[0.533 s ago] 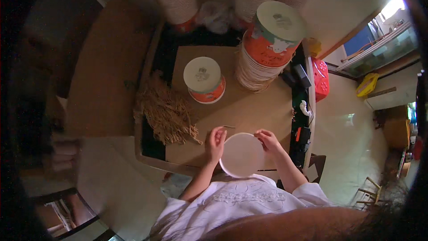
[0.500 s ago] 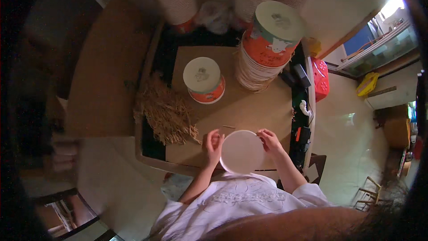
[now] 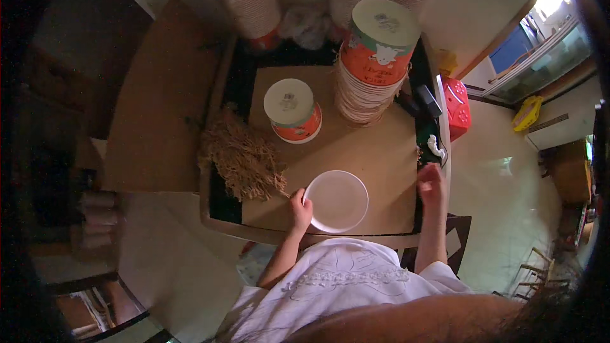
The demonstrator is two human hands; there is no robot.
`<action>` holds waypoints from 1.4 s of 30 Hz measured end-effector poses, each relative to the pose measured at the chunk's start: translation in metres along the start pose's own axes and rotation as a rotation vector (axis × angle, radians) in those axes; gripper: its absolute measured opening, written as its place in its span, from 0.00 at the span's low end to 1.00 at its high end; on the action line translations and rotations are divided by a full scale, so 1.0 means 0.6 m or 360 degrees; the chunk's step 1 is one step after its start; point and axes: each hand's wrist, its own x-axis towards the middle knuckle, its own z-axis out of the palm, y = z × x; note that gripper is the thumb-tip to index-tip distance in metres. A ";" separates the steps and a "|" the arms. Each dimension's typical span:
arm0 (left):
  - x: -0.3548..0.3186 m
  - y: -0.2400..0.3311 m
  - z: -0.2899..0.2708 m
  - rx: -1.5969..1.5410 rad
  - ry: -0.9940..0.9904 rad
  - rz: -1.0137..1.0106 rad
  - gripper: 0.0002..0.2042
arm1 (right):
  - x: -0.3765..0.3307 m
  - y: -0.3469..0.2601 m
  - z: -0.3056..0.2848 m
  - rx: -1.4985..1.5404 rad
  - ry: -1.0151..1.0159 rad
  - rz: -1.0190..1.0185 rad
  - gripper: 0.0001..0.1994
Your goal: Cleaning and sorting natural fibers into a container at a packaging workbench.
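My left hand (image 3: 300, 209) is closed on the left rim of a round white paper tub (image 3: 340, 201), its open mouth facing up, at the table's near edge. Over the table's right edge is my right hand (image 3: 431, 183), fingers curled and blurred; I cannot make out whether anything is in them. It covers the spot where a black and orange item lay. A bundle of tan paper-like strands (image 3: 244, 159) lies just beyond my left hand. Farther back, an orange and green paper tub (image 3: 293, 111) stands upside down, its pale base up.
A tall stack of nested tubs (image 3: 375, 63) stands at the back right. More tub stacks (image 3: 244, 0) line the far side. Along the right edge lie a dark device (image 3: 427, 101) and a crumpled white piece (image 3: 436, 147). A red stool (image 3: 456, 109) is beyond.
My right hand has left the tub's rim and moved right to the table edge. My left hand now grips the tub, which has shifted slightly away from me.
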 end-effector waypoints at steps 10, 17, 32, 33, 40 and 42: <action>0.055 0.003 -0.018 0.0247 -0.0347 0.0354 0.14 | -0.061 -0.159 -0.003 -0.0248 0.0288 -0.0988 0.05; 0.003 0.007 -0.028 0.0019 -0.0167 0.0115 0.17 | -0.101 0.031 0.129 -0.1062 0.0114 -0.0266 0.04; 0.030 0.051 0.008 -0.0110 -0.0287 0.0042 0.08 | -0.074 0.292 0.188 -0.1758 -0.0648 -0.0208 0.05; 0.030 0.013 0.012 -0.0312 -0.0238 -0.0016 0.07 | -0.077 0.295 0.196 -0.1831 -0.0625 -0.0191 0.05; 0.055 0.026 -0.015 -0.0348 -0.0472 -0.0004 0.08 | -0.060 0.306 0.182 -0.1430 -0.0542 0.0005 0.06; 0.056 0.044 -0.023 -0.0305 -0.0544 0.0014 0.09 | -0.067 0.299 0.194 -0.1872 -0.0539 -0.0027 0.04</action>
